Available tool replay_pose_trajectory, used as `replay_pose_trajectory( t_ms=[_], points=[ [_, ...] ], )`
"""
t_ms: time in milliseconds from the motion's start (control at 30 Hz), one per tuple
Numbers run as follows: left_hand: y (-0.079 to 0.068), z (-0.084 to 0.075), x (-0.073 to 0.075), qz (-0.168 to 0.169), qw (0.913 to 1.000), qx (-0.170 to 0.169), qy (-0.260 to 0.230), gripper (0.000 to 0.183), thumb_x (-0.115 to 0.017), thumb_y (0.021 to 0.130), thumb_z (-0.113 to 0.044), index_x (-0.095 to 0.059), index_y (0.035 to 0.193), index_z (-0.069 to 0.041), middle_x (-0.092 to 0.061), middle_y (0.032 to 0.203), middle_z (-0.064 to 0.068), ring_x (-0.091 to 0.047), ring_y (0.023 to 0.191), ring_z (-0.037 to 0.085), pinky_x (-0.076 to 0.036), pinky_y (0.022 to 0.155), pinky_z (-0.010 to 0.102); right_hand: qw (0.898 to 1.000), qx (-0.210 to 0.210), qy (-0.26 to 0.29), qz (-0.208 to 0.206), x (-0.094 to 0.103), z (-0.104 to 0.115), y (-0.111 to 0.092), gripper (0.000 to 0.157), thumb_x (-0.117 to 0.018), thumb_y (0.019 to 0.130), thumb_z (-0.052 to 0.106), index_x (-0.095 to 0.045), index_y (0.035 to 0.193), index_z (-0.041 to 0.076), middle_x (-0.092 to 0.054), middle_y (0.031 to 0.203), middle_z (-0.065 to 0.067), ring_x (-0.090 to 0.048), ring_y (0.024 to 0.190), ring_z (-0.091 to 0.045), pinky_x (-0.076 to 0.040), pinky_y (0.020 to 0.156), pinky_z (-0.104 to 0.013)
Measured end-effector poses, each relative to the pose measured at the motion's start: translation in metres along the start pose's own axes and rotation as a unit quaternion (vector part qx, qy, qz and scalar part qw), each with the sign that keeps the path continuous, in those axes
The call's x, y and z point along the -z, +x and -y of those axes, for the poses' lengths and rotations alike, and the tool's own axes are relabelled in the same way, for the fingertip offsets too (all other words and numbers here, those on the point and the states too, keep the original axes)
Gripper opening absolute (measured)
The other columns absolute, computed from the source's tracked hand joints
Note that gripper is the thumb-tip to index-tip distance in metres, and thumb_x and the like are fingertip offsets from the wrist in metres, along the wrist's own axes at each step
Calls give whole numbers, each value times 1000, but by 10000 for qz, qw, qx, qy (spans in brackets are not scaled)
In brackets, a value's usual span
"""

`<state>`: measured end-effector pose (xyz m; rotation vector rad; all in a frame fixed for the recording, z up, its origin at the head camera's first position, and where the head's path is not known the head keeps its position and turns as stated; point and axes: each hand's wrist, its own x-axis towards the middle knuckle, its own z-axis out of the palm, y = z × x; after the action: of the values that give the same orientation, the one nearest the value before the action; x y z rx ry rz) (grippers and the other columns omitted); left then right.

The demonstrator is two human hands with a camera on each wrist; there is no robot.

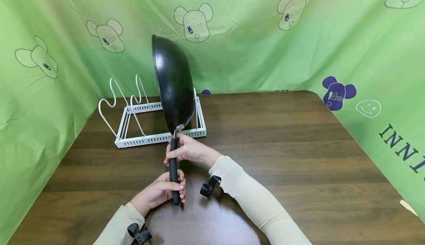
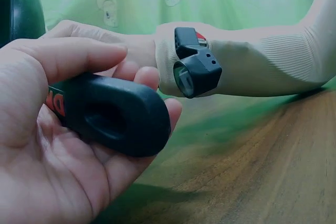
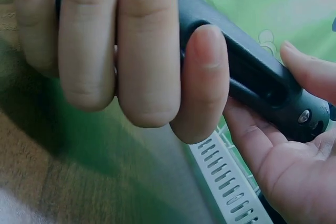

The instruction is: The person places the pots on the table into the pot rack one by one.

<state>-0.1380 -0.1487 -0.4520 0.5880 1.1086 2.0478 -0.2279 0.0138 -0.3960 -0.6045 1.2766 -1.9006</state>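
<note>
A black wok point(image 1: 174, 82) stands on its edge at the right part of a white wire rack point(image 1: 156, 138), its rounded underside facing right. Its black handle point(image 1: 174, 171) points toward the front of the table. Near the wok's end of the handle, my right hand point(image 1: 187, 149) grips it with thumb on top. My left hand point(image 1: 162, 189) holds the handle's free end, thumb over it and fingers curled beneath. In the left wrist view the handle end point(image 2: 126, 114) with its hanging hole lies in the left palm. The right wrist view shows both hands around the handle point(image 3: 247, 72).
The rack's white wire dividers point(image 1: 114, 93) rise to the left of the wok. Under everything is a brown wooden table point(image 1: 282, 156). A green printed cloth point(image 1: 245, 38) hangs behind and along both sides. Each sleeve carries a black wrist camera mount point(image 1: 210, 186).
</note>
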Motion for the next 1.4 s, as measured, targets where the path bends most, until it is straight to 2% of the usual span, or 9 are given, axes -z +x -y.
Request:
replay_pose_trajectory(
  t_ms=[167, 367, 500, 600, 733, 833, 967, 1167, 1400],
  points=[
    [2, 0, -1, -91, 9999, 30, 30, 17, -52, 95, 2, -52, 102, -13, -63, 83, -1, -65, 77, 13, -57, 79, 34, 9999, 38, -73, -77, 3, -1, -1, 36, -46, 89, -22, -38, 109, 6, -63, 86, -7, -71, 77, -21, -59, 81, -44],
    [3, -1, 0, -280, 9995, 110, 29, 26, -45, 92, 8, -54, 102, -14, -63, 84, -1, -64, 80, 12, -56, 82, 34, 9993, 37, -195, -318, 10, -2, -2, 34, -49, 88, -20, -39, 117, -6, -63, 89, -6, -70, 81, -20, -57, 85, -43],
    [3, -1, 0, -505, 9986, 185, 19, 26, -47, 91, 9, -54, 103, -13, -64, 86, -1, -65, 83, 12, -56, 85, 35, 9991, -11, -234, -356, 14, -2, -2, 40, -48, 89, -18, -34, 127, -18, -62, 92, -5, -69, 83, -17, -57, 84, -37],
    [2, -1, 0, -654, 9977, 203, -7, 25, -49, 92, 9, -53, 104, -12, -65, 89, -1, -66, 87, 13, -56, 88, 36, 9992, -42, -249, -310, 16, -2, -2, 47, -47, 90, -17, -29, 133, -22, -63, 92, -4, -69, 84, -15, -57, 85, -36],
    [3, -1, 0, -886, 9959, 159, 39, 26, -51, 91, 10, -49, 108, -10, -64, 93, 0, -67, 90, 16, -56, 89, 37, 9990, -40, -261, -348, 17, -3, -2, 44, -48, 91, -16, -34, 132, -19, -63, 93, -5, -69, 85, -15, -56, 86, -35],
    [4, -1, 1, -1185, 9927, 78, 191, 30, -58, 90, 10, -46, 111, -6, -62, 94, 1, -67, 90, 16, -56, 89, 36, 9987, -20, -297, -409, 18, -3, -2, 40, -49, 91, -16, -40, 130, -15, -62, 94, -6, -69, 86, -15, -56, 85, -33],
    [6, -2, 1, -1437, 9890, 26, 339, 38, -66, 87, 9, -43, 115, -2, -59, 95, 4, -67, 91, 16, -55, 91, 36, 9983, -3, -416, -396, 19, -4, -3, 42, -49, 92, -16, -38, 132, -17, -63, 94, -5, -69, 87, -15, -56, 86, -32],
    [5, -2, 0, -1518, 9878, 42, 332, 37, -60, 86, 14, -44, 116, -1, -60, 97, 3, -66, 91, 15, -56, 90, 37, 9981, 20, -501, -371, 23, -3, -5, 48, -49, 92, -16, -31, 136, -21, -64, 98, -6, -68, 90, -15, -55, 89, -35],
    [4, -1, -4, -2108, 9758, -82, 576, 38, -58, 86, 11, -41, 117, 0, -58, 96, 3, -67, 89, 15, -58, 85, 36, 9965, 68, -677, -478, 29, -2, -15, 48, -48, 92, -16, -34, 138, -19, -62, 106, -11, -66, 88, -16, -54, 94, -41]
  ],
)
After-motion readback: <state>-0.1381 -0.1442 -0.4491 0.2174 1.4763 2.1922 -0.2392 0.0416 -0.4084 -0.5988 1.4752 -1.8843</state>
